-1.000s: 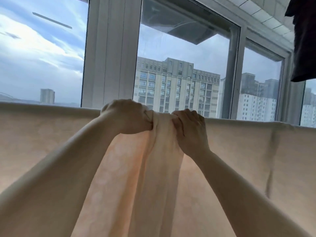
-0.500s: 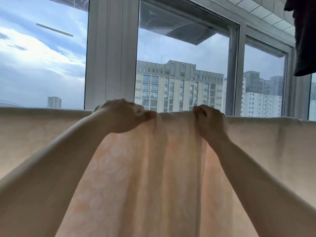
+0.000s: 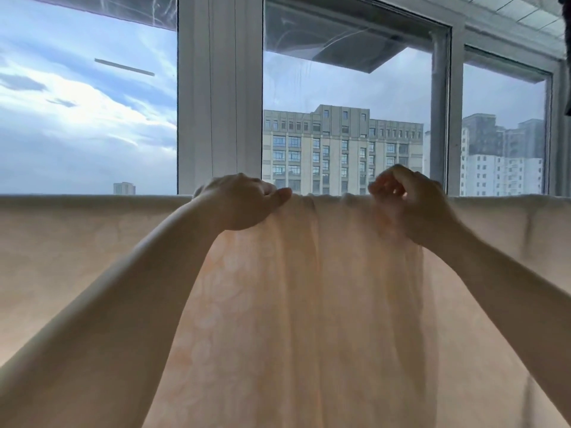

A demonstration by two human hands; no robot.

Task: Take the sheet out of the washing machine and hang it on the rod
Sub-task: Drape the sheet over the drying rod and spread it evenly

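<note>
Sheet (image 3: 309, 304) already draped over the hidden rod, left hand (image 3: 238, 202) at 11 o'clock and right hand (image 3: 411, 205) at 1 both pinch its top fold, likely spreading gathered folds outward next.

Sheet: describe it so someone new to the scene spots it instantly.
Below the big window with the grey tower block, a peach sheet drapes across the frame. The left hand and right hand meet its top edge. It alone is pale, translucent, faintly patterned cloth.
</note>
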